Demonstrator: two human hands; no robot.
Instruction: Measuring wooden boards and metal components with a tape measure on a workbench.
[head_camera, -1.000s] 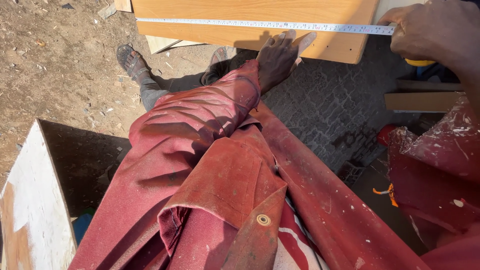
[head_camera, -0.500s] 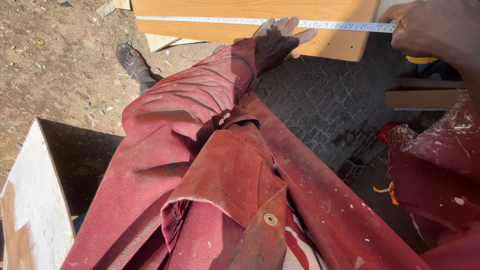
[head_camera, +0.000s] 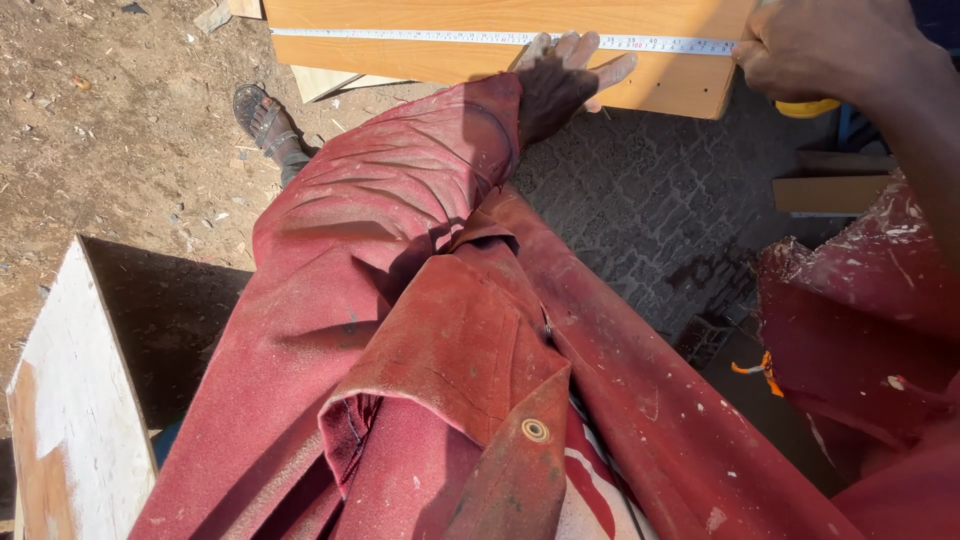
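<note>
Measuring board (head_camera: 480, 45) at frame top: left hand (head_camera: 560, 80) spread flat, pinning tape (head_camera: 400, 35) to wood, right hand (head_camera: 810, 50) at upper right closed round yellow tape case (head_camera: 810, 106); next probably needing tape taut, reading steady.

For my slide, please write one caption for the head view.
Left hand presses a white measuring tape onto a light wooden board; right hand holds its yellow case.

Dirt ground (head_camera: 120, 150) carries the wooden board (head_camera: 660, 85); a textured dark mat (head_camera: 640, 210) lies just below the board, wood offcuts (head_camera: 830, 192) beside it.
</note>
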